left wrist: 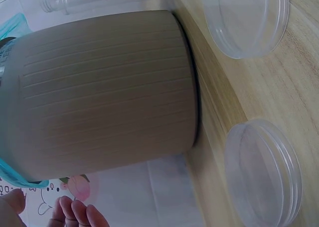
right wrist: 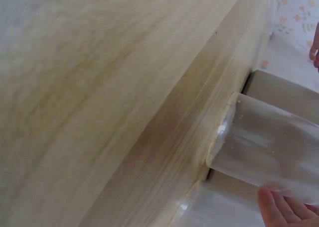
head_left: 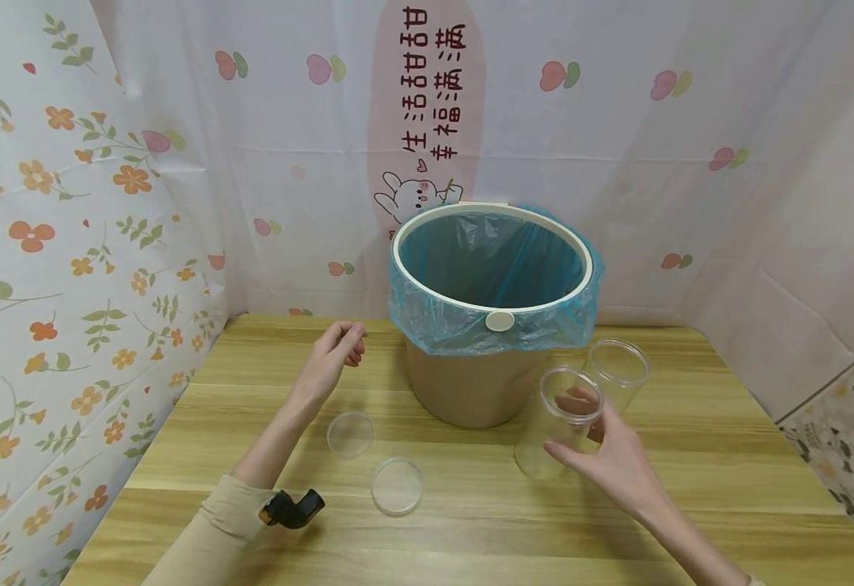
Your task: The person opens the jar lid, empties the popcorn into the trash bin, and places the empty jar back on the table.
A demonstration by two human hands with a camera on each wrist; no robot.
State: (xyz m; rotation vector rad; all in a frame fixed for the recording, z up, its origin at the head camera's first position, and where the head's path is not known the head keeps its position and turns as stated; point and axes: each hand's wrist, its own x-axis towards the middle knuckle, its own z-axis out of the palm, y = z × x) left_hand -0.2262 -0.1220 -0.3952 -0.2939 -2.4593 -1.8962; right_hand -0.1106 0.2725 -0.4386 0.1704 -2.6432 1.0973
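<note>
My right hand [head_left: 613, 456] grips a clear plastic jar [head_left: 547, 435] near its open top, thumb in front and fingers at the far side. Whether its base touches the table I cannot tell. A second clear jar [head_left: 620, 391] stands just behind and to the right. My left hand [head_left: 327, 362] hangs loosely curled left of the bin, with nothing in it. Two clear round lids, the farther lid [head_left: 350, 435] and the nearer lid [head_left: 397, 486], lie in front of the bin. Fingers also touch the jar [right wrist: 264, 142] in the right wrist view.
A brown bin [head_left: 463, 391] lined with a blue plastic bag [head_left: 434, 325] under a white ring stands at the back of the wooden table [head_left: 485, 529]. A patterned cloth [head_left: 287, 106] hangs behind and beside it. A black wrist device [head_left: 293, 509] sits at the left sleeve.
</note>
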